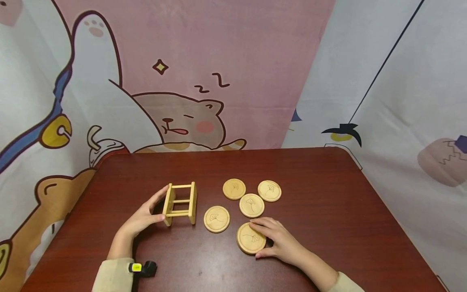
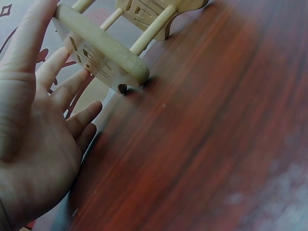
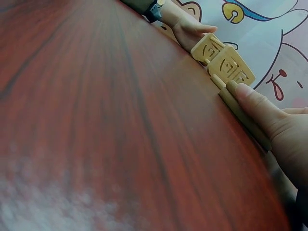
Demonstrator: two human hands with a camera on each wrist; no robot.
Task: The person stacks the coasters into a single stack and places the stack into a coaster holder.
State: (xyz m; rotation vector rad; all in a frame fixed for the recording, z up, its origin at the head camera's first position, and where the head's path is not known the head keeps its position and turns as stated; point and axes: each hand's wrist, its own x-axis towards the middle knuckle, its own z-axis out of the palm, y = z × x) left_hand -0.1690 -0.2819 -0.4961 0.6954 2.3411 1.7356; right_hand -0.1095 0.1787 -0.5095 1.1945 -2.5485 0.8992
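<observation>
Evidently glossy red-brown table (image 1: 310,194), wooden rack (image 1: 193,202), round discs (image 1: 251,205) — cartoon-printed cloth (image 1: 262,61) behind

The rack (image 1: 193,202) stands at left on the table (image 1: 324,194), the left hand (image 1: 142,217) at its left side. Right of the rack lies the left coaster (image 1: 217,219); farther right, the middle coaster (image 1: 251,205), with two back coasters (image 1: 234,189) (image 1: 269,191) behind it and the front coaster (image 1: 251,238) before it, beside the right hand (image 1: 282,241).

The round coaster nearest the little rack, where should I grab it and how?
Probably pinch the coaster by opposite edges of its round rim, coming down from the near side. It looks thin, lies flat and touches no other coaster, and bare table lies in front of it.
</observation>
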